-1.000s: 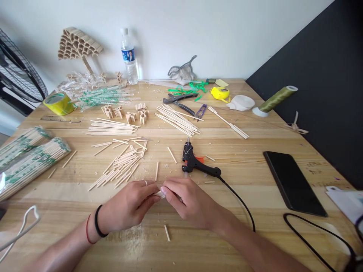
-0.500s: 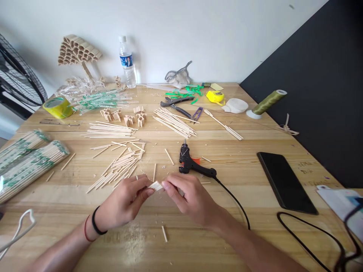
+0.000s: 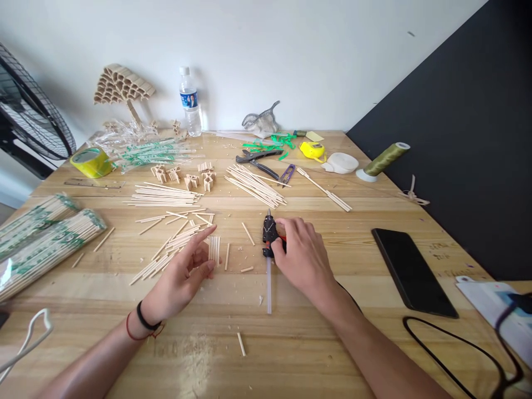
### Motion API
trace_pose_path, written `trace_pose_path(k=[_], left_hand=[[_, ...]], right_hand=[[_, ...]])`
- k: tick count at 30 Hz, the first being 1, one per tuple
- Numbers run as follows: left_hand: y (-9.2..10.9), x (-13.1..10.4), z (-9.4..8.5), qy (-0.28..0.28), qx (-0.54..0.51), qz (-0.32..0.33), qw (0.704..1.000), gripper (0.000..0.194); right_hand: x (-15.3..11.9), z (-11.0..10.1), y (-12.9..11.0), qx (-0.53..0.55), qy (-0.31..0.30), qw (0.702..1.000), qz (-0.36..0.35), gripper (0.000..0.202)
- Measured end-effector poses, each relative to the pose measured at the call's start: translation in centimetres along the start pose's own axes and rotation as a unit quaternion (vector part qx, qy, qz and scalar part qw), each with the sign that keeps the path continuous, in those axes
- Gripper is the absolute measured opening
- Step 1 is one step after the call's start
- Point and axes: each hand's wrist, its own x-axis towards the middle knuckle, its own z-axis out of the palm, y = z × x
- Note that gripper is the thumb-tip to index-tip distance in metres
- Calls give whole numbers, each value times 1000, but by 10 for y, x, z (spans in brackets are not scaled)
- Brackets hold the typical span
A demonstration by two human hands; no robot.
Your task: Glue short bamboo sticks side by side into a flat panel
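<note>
My left hand (image 3: 180, 282) holds a small flat row of short wooden sticks (image 3: 214, 250) by its near edge, thumb in front and index finger stretched out. My right hand (image 3: 302, 252) is wrapped over the handle of a black hot glue gun (image 3: 269, 230), which lies on the table with its nozzle pointing away. A translucent glue stick (image 3: 269, 288) sticks out of the gun's back end. Between my hands lie a loose short stick (image 3: 227, 256) and a shorter piece (image 3: 246, 269). Left of them is a pile of short sticks (image 3: 170, 244), partly behind my left hand.
Longer sticks (image 3: 255, 185) lie farther back, near pliers (image 3: 260, 158) and purple-handled snips (image 3: 287, 174). Small stick blocks (image 3: 192, 181) stand at centre left. Bagged sticks (image 3: 54, 246) lie left; a phone (image 3: 413, 271) and black cable (image 3: 449, 352) lie right. A water bottle (image 3: 190, 105) stands behind.
My right hand has let go of the stick row and moved right onto the glue gun, which now lies straighter with its glue stick showing. My left hand keeps the row, now turned more upright.
</note>
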Motion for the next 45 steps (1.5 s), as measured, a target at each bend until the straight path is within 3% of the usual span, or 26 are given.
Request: trace_pose_path(k=[3, 10, 15, 19, 24, 29, 31, 34, 37, 40, 42, 45], left_hand=[[0, 2, -2, -1, -47, -24, 999, 60], [-1, 6, -1, 1, -190, -61, 980, 72], [-7, 7, -1, 13, -221, -65, 973, 81], [-9, 8, -1, 12, -229, -66, 971, 76], [-3, 6, -2, -22, -176, -61, 982, 64], [6, 5, -5, -19, 21, -33, 999, 58], [6, 6, -4, -9, 84, -14, 996, 56], [3, 8, -3, 6, 91, 10, 996, 51], [-2, 8, -2, 5, 76, 21, 997, 54], [-7, 9, -3, -5, 67, 34, 997, 61], [-9, 9, -3, -6, 60, 40, 997, 62], [-11, 11, -3, -1, 48, 41, 998, 61]], right_hand=[[-1, 3, 3, 22, -27, 999, 2, 34], [-6, 3, 7, 48, -23, 999, -3, 22], [-9, -1, 14, 12, -82, 995, -58, 27], [-6, -6, 13, -7, -113, 991, -73, 27], [-2, -8, 1, 25, -99, 994, -25, 35], [-6, -11, -10, 164, -47, 985, -17, 35], [-8, -12, -11, 237, -40, 970, -32, 23], [-9, -10, -11, 340, -48, 939, -9, 3], [-11, -7, -13, 449, -105, 887, 31, 14], [-14, -6, -17, 506, -143, 850, 9, 26], [-18, -6, -19, 498, -141, 856, -8, 26], [-24, -6, -21, 439, -114, 891, -33, 23]])
